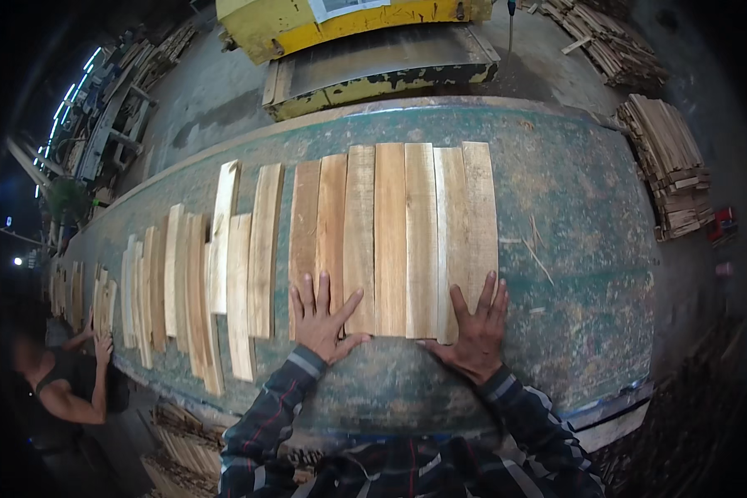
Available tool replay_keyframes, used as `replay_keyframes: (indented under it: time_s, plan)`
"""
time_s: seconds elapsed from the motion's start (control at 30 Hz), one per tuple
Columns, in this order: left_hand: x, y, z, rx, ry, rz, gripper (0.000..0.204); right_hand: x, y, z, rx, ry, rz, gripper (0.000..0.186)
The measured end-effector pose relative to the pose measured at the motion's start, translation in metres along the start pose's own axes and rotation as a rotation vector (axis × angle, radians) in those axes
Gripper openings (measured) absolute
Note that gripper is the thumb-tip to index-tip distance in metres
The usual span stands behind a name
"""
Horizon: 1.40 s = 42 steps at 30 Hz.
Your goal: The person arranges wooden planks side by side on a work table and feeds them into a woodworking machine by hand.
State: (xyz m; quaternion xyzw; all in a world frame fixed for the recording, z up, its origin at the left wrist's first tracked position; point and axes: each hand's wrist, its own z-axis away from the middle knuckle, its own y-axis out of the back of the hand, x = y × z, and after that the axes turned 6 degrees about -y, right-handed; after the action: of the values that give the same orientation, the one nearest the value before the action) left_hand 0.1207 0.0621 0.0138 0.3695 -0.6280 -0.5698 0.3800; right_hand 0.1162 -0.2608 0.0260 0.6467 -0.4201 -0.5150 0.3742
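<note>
Loosely spread, the left hand [317,327] and right hand [476,337] rest lower centre on wooden strips [390,239]; even pressure seems best.

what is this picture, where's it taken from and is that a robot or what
No robot here: these are a person's own two bare hands. The single picture comes from a camera worn on that person's head, looking down; its wide fisheye lens bends straight edges and darkens the rim.

The left hand and the right hand lie spread at the near end of a row of wooden strips, one toward each side. Neither is gripping anything; both look open.

The strips lie side by side on a worn green table, with looser strips to the left. A yellow machine stands beyond, and another person is at the far left.
</note>
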Motion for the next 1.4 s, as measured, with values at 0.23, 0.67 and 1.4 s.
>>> replay_keyframes:
  time_s: [0.23, 0.67, 1.4]
  plan:
    - [-0.062, -0.003, -0.12, 0.062, 0.046, 0.017, 0.089, 0.012, -0.031, -0.148, -0.016, 0.058, -0.017, 0.104]
    - [-0.279, 0.045, -0.277, 0.471, 0.217, -0.374, 0.068, -0.043, -0.04, -0.364, -0.315, 0.314, -0.65, 0.035]
    - [-0.135, 0.022, 0.133, 0.153, 0.952, -0.235, 0.074, -0.22, -0.061, -0.001, -0.031, 0.064, -0.742, 0.045]
